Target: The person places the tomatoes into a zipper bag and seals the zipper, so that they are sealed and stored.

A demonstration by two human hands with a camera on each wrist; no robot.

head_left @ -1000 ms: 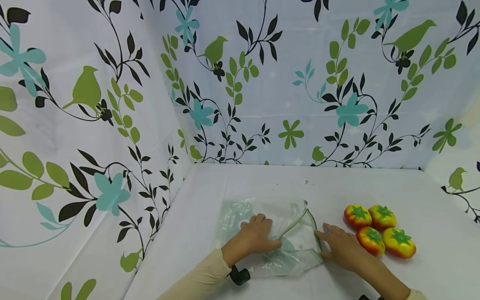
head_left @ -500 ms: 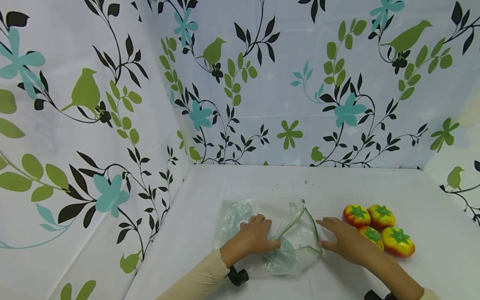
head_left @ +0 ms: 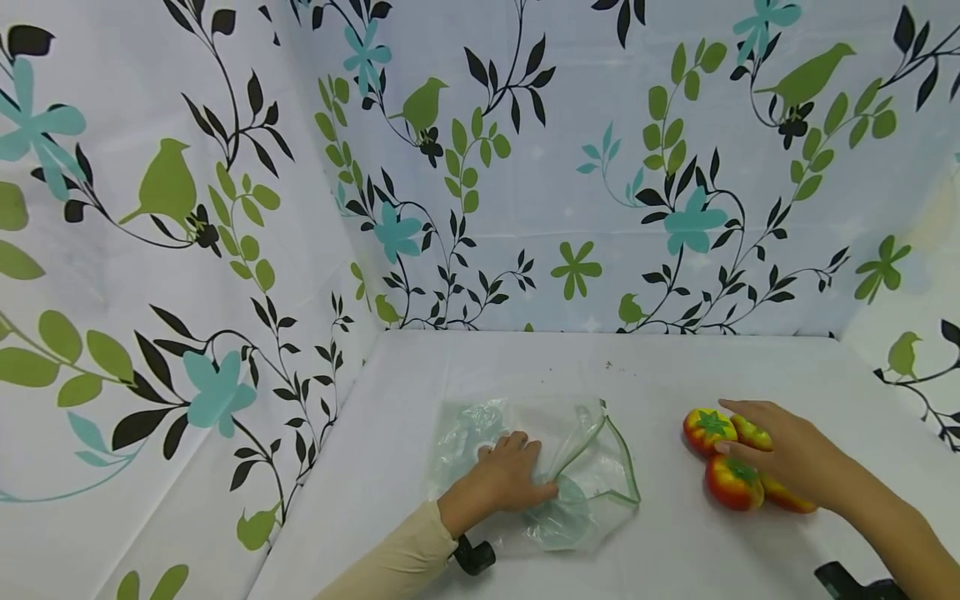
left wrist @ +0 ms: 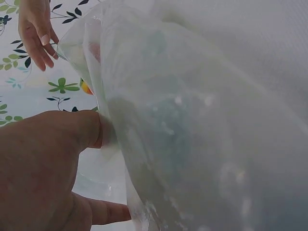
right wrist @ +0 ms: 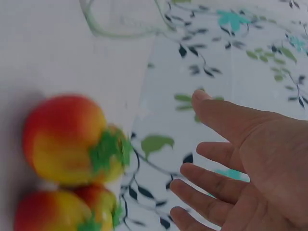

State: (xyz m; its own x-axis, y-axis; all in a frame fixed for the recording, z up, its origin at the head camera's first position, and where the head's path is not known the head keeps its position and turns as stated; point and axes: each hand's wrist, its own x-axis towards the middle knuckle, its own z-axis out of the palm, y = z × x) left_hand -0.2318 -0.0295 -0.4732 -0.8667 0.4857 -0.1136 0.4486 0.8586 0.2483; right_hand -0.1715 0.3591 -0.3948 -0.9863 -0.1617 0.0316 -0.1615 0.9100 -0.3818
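Laid flat on the white tabletop (head_left: 667,375) is a plastic bag (head_left: 566,523): thin, clear film, wrinkled and glossy, with pale green patches and a narrow green strip (head_left: 622,446) along its gaping mouth. To the right of the bag, apart from it, sits a cluster of four fruits (head_left: 734,483). These are rounded, squat and smooth, red blending into yellow, each visible top bearing a green star-shaped calyx.

The left hand (head_left: 501,477) rests on the bag, fingers parted and thumb extended toward the mouth edge. The right hand (head_left: 787,454) is above the fruits, fingers extended and grasping nothing; from the head it hides part of the two right-hand fruits. A cream sleeve (head_left: 408,542) covers the left forearm, and a black fitting (head_left: 474,557) shows at that wrist. Behind stands a white-to-bluish cloth (head_left: 480,225) printed with birds, leaves and flowers.

The left wrist view shows the film raised in a sheet against the left thumb and a finger, a detail lost from above; the haze of the plastic leaves the fingertips poorly defined. The right wrist view alone presents the right palm, fingers spread and clear of the fruits, and their rounded sides.
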